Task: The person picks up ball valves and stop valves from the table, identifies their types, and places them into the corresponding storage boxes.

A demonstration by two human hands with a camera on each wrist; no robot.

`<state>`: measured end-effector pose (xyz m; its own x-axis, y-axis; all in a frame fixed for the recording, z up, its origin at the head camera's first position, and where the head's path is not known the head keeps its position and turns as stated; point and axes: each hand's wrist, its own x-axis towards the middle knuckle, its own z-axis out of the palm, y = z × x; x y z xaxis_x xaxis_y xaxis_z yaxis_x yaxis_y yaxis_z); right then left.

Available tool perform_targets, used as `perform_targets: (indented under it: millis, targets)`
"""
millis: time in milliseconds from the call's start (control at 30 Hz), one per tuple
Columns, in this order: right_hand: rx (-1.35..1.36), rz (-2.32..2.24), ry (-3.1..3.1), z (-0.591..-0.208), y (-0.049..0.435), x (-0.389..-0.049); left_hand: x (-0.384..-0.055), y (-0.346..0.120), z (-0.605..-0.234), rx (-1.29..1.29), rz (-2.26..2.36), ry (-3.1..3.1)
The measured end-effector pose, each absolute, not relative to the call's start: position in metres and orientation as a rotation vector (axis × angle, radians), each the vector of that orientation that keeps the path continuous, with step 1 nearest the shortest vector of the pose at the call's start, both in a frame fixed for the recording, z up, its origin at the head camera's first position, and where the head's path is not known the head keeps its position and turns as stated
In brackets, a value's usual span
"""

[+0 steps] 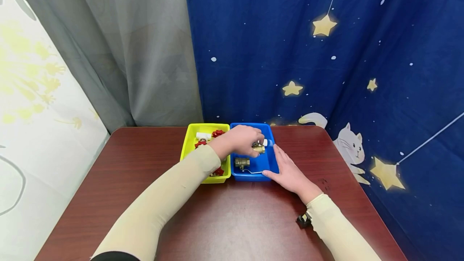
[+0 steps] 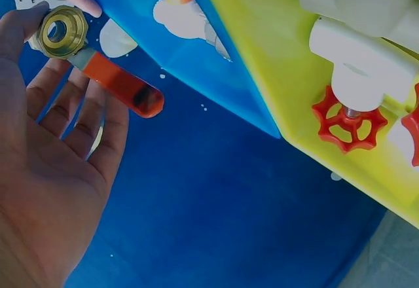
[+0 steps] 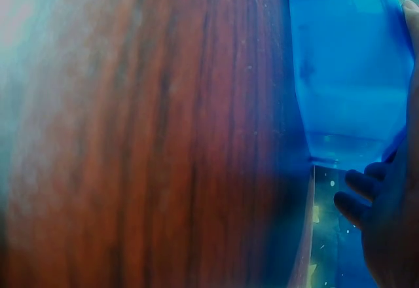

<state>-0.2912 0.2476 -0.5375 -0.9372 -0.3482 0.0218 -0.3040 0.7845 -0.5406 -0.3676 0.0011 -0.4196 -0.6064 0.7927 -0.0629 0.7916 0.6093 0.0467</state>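
Observation:
In the head view, my left hand (image 1: 243,139) reaches across the yellow tray into the blue tray (image 1: 273,160). Its thumb and fingers pinch a brass ball valve (image 2: 62,33), whose orange-red lever (image 2: 121,84) points away from the palm in the left wrist view. Along the right side of the blue tray, my right hand (image 1: 290,172) rests with straight fingers, its thumb at the near rim. Another brass ball valve (image 1: 241,162) with a thin lever lies inside the tray's near part. A white valve with an orange part (image 2: 184,16) is at the far end.
Tight against the blue tray's left side stands a yellow tray (image 1: 185,148) with several white valves (image 2: 366,65) bearing red handwheels (image 2: 349,121). Both trays sit near the far edge of the brown table (image 1: 232,220). Behind it hangs a blue star-patterned curtain (image 1: 261,51).

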Motion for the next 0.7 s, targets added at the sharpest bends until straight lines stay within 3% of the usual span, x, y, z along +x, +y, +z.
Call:
perform_targets:
  millis: [700]
  targets:
    - [-0.564,-0.854,2.898,-0.538,0.248,-0.292,-0.376,0.026,-0.435,1.259,-0.001,2.701]
